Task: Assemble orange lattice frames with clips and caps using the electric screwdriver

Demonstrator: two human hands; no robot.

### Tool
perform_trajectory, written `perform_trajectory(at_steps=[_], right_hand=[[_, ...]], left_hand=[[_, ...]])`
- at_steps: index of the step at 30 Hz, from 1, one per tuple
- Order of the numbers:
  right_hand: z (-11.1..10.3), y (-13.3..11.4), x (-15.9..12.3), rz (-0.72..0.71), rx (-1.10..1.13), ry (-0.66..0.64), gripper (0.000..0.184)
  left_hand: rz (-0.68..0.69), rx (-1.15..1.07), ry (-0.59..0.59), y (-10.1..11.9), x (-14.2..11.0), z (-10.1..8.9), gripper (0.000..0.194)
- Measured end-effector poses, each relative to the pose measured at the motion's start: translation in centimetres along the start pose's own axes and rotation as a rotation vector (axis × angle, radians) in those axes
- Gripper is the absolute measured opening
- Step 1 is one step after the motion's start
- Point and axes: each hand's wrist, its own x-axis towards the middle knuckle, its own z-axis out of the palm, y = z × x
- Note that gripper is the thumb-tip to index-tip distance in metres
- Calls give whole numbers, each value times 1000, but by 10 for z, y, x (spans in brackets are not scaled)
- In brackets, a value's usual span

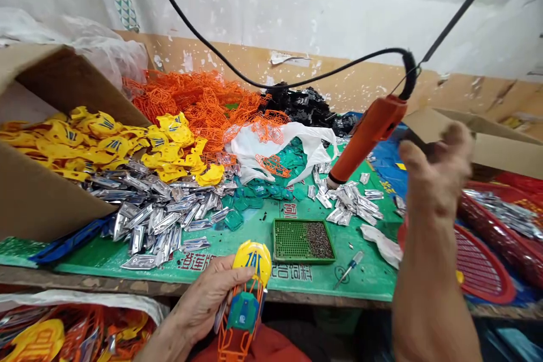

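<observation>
My left hand (pixel 207 294) is closed around a plastic toy body (pixel 244 311), which has an orange lattice frame, a yellow printed top and a teal piece in the middle. It is held just in front of the table edge. Raised on the right, my right hand (pixel 441 164) has its fingers apart and nothing in them. To its left, an orange electric screwdriver (pixel 369 138) hangs tilted from a black cable, apart from the hand. A green tray of small screws (pixel 282 243) sits beyond the toy body. Beside the tray lies a small screwdriver (pixel 350 268) with a clear handle.
Yellow parts (pixel 97 141) spill from a cardboard box (pixel 46 198). Behind are orange frames (pixel 182 102) and black parts (pixel 301 104). Silver pieces (pixel 161 218) and teal pieces (pixel 292 158) lie on the green sheet. A red basket (pixel 483 266) stands right; a filled sack (pixel 76 328) sits below left.
</observation>
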Motion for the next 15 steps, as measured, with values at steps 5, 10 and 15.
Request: perform_trajectory(at_steps=[5, 10, 15], right_hand=[[42, 1, 52, 162, 229, -291, 33], [51, -17, 43, 255, 424, -388, 17], [43, -31, -14, 297, 566, -409, 37]], left_hand=[[6, 2, 29, 0, -2, 7, 35], [-9, -2, 42, -1, -1, 6, 31], [-44, 9, 28, -11, 4, 6, 29]])
